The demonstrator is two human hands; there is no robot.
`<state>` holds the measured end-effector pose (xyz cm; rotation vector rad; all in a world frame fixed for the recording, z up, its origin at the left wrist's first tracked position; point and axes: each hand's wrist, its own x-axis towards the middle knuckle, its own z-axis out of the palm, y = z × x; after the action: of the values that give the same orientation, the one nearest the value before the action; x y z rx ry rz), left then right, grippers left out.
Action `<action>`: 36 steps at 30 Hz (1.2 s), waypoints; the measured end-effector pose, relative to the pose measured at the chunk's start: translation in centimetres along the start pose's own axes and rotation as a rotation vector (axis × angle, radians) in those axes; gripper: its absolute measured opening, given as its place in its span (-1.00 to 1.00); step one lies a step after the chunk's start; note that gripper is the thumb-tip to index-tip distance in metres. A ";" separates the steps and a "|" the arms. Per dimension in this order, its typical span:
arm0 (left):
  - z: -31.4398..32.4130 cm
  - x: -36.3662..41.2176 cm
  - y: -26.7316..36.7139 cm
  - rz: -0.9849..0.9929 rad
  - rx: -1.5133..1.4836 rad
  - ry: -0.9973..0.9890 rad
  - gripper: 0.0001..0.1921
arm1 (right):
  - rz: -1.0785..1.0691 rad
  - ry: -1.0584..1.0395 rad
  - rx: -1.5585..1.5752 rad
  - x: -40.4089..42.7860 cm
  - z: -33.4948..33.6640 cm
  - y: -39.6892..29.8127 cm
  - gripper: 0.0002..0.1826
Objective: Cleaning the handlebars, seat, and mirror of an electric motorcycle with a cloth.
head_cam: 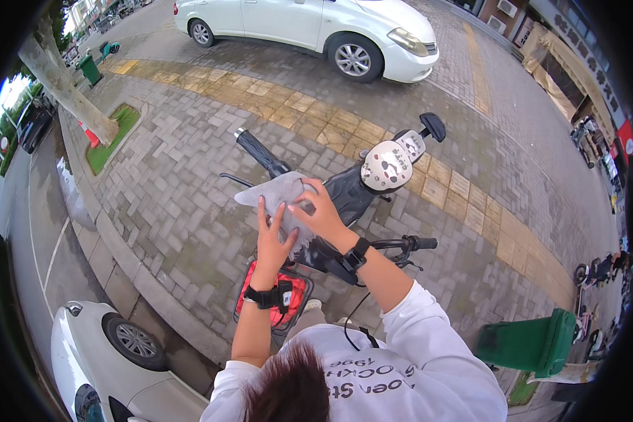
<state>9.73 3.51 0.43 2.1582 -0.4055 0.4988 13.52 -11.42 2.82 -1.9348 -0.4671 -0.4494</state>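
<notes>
A crumpled grey cloth (pixel 266 194) lies between my hands, above the front of an electric scooter (pixel 343 190). My left hand (pixel 275 240) has its fingers spread on the cloth's near side, with the thumb also against it. With thumb and fingertips, my right hand (pixel 324 211) pinches the cloth's right part. The cloth partly hides the handlebar's middle. One black handlebar grip (pixel 261 150) with a brake lever points up-left; the other grip (pixel 427 243) extends right. Beyond the right hand is the scooter's patterned seat (pixel 387 166). Black bands with small devices circle both wrists.
A wire basket with a red lining (pixel 287 300) sits below my left forearm. Grey paving surrounds the scooter. A white car (pixel 295 24) stands ahead, another car (pixel 132 364) at lower left. A green bin (pixel 522 340) is at right, a tree trunk (pixel 66 84) at left.
</notes>
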 end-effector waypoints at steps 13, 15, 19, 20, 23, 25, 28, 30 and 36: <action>-0.9 1.2 -1.7 -0.183 -0.293 0.027 -0.20 | 0.119 0.073 -0.177 2.2 0.2 -1.5 -0.85; -0.7 1.3 -1.4 -0.180 -0.255 0.017 -0.20 | 0.082 0.049 -0.237 2.2 0.7 -1.4 -0.84; 2.0 -0.5 1.1 -0.469 -0.869 0.034 -0.24 | -0.024 0.042 -0.266 -0.2 0.2 -0.4 -0.79; 2.6 -1.3 1.5 -0.486 -0.964 0.090 -0.25 | -0.043 -0.006 -0.257 -0.8 -0.4 -0.2 -0.78; 4.3 -4.1 0.4 -0.426 -0.753 0.077 -0.28 | 0.075 -0.054 -0.246 -4.1 -1.5 -0.1 -0.78; 5.6 -6.0 0.6 -0.403 -0.624 0.024 -0.29 | 0.217 -0.142 -0.179 -9.1 -1.9 3.0 -0.79; 5.1 -7.5 3.0 -0.511 -0.343 -0.068 -0.31 | 0.113 -0.202 -0.146 -11.8 -3.5 2.5 -0.79; 5.7 -7.8 4.6 -0.598 -0.186 -0.108 -0.28 | 0.002 -0.182 -0.164 -11.3 -5.1 1.6 -0.78; 10.4 -6.5 7.1 -0.403 0.040 0.025 -0.22 | -0.051 -0.260 -0.110 -11.4 -6.5 3.4 -0.75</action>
<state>3.00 -8.30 -3.59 2.1942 0.0571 0.3069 4.89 -20.02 -3.08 -2.1029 -0.6719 -0.2604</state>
